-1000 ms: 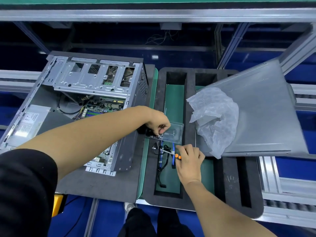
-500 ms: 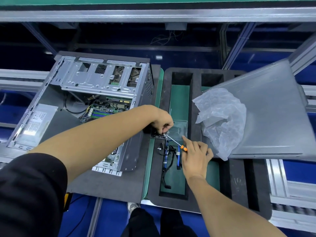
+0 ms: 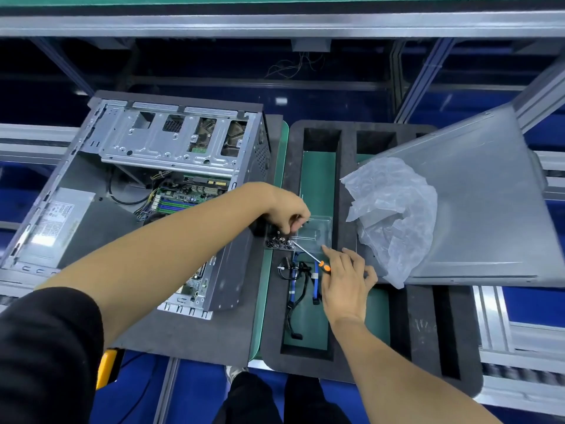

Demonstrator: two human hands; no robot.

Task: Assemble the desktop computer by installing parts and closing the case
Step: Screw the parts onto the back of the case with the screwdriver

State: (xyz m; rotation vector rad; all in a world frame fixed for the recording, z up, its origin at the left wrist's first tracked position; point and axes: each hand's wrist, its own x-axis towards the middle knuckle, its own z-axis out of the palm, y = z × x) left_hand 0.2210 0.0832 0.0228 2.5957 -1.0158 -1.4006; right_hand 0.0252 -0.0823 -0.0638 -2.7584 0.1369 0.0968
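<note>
Foam tray (image 3: pixel 422 332) as landmark. Left hand (image 3: pixel 289 214) reaches from the open case (image 3: pixel 171 191), fingers curled over the screws (image 3: pixel 279 242) at the tray's left edge. Right hand (image 3: pixel 347 280) grips the screwdriver (image 3: pixel 308 256). Screws: tiny, hard, slippery; best pinched by the head.

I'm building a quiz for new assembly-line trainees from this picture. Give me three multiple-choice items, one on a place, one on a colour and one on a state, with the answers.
1. Where do the cables lie?
A. in a slot of the foam tray
B. inside the computer case
C. on the side panel

2. What colour is the collar of the screwdriver?
A. green
B. orange
C. white

3. How is the case?
A. closed
B. open, motherboard showing
C. wrapped in plastic

Answers:
1 A, they sit on the slot's green floor.
2 B, orange shows beside the right hand.
3 B, the panel lies apart on the tray.
</note>
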